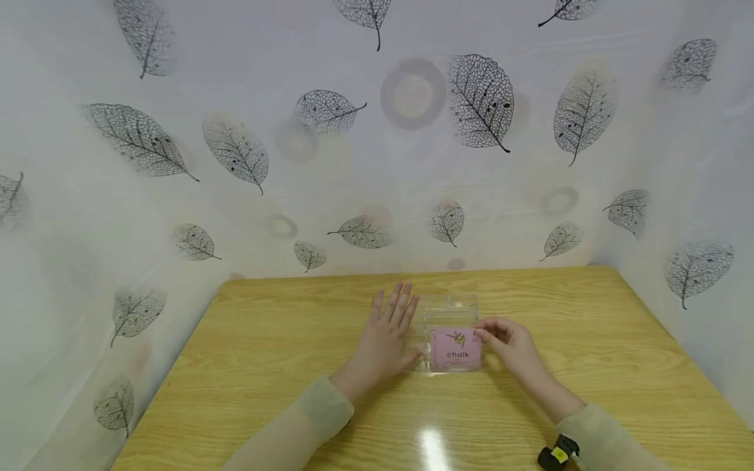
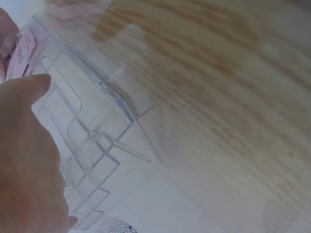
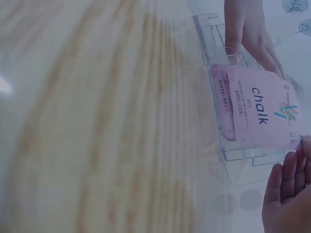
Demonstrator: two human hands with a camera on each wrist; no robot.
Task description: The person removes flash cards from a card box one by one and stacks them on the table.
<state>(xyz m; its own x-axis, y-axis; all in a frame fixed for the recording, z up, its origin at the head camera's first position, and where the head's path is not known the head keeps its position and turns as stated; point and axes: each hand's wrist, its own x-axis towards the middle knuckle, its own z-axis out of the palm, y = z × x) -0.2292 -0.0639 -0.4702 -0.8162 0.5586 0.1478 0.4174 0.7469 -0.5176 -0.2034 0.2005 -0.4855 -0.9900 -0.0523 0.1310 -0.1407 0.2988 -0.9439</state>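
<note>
Toward the far edge of the surface [image 1: 265,366], the right hand [image 1: 511,343] pinches a corner of the pink chalk card [image 1: 456,363] at the clear organizer [image 1: 450,314]; the left hand [image 1: 383,343] lies along its left side, fingers spread. Placing or withdrawing the card seems in hand, calling next for a steady organizer.

Chalk card [image 1: 456,349]: pink, dark lettering, drawing of multicoloured sticks. Second card [image 3: 223,109] under it: pink too, small dark print. Holder [image 1: 450,315]: clear, colourless. Worktop [image 1: 253,366]: yellow-brown, streaked wood grain. Backdrop [image 1: 383,170]: whitish, printed with black-veined skeleton leaves, plus faint greyish rings and blurred pale spots. Left sleeve [image 1: 294,425], right sleeve [image 1: 609,437]: plain, pale grey-green. Wrist device [image 1: 556,453]: black, one yellow patch.
</note>
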